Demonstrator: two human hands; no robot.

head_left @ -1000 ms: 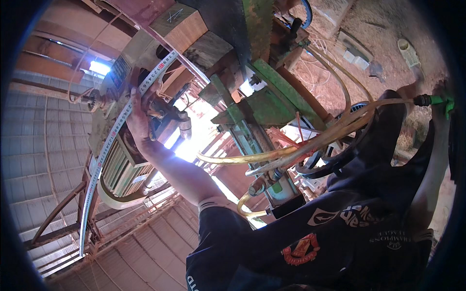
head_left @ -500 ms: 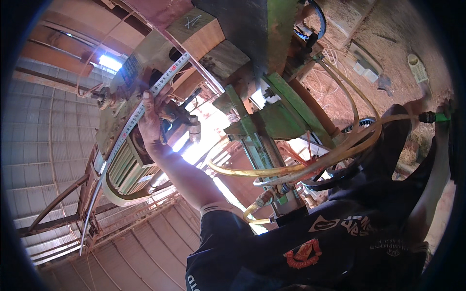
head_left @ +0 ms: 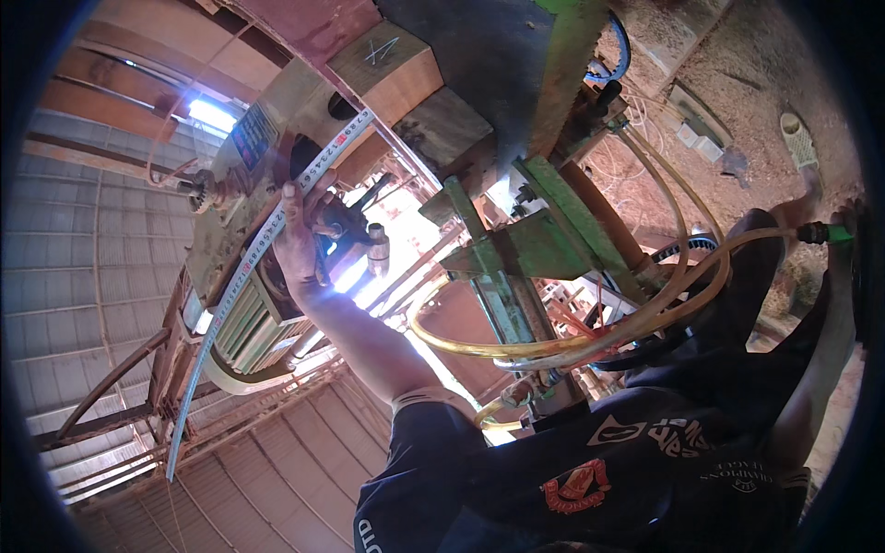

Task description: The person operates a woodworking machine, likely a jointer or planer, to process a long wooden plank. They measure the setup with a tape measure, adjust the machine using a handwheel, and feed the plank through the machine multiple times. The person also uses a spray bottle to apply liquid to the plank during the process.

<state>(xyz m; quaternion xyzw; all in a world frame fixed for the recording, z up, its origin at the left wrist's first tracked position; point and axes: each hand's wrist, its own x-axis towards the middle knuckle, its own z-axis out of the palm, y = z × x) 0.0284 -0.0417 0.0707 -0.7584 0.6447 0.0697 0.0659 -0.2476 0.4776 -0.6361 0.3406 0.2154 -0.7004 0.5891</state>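
My left hand (head_left: 300, 230) is raised to the upper left, its thumb pressed along a long white tape measure blade (head_left: 244, 267). The fingers curl behind the blade, partly hidden. The blade slants across a dusty machine body (head_left: 277, 111) from near a wooden block (head_left: 383, 69) and hangs down past the ribbed motor housing (head_left: 253, 327). A metal fitting (head_left: 376, 251) is close to my left wrist. At the far right edge, my right hand (head_left: 846, 214) is closed round the green end fitting (head_left: 837, 230) of a yellowish hose (head_left: 756, 230); most of its fingers are dark.
A green bracket (head_left: 525, 244) and looped clear hoses (head_left: 498, 348) fill the middle. A dark panel (head_left: 479, 46) stands above. My sandalled foot (head_left: 800, 143) is on the dusty floor at upper right, near a white socket box (head_left: 698, 141). Bright light glares behind the machine.
The whole view has shifted a little, so the machine appears slightly further right. The lower tape end has swung a little to the right. Both hands keep their holds.
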